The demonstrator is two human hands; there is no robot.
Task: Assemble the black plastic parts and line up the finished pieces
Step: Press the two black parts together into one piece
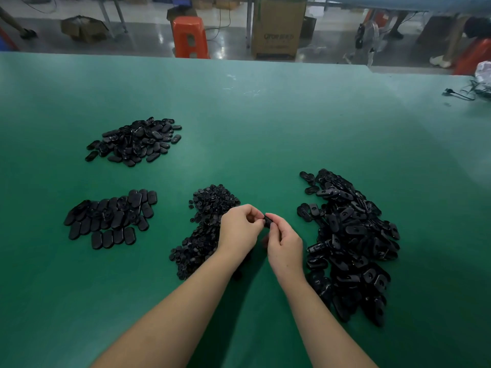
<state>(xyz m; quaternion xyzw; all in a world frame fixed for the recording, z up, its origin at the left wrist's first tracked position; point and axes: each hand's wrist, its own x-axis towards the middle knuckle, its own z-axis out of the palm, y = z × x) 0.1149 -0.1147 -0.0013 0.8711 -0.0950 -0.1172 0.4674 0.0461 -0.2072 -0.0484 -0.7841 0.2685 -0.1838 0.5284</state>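
My left hand and my right hand meet above the green table, both pinching one small black oval part between their fingertips. Under and left of my left hand lies a pile of small round black pieces. A big heap of oval black shells lies to the right of my right hand. At the near left, flat oval pieces lie partly lined up in rows. Farther back on the left sits another loose pile of oval pieces.
Cables and a white bundle lie at the table's far right edge. Beyond the far edge stand an orange stool, cardboard boxes and a fan on the floor.
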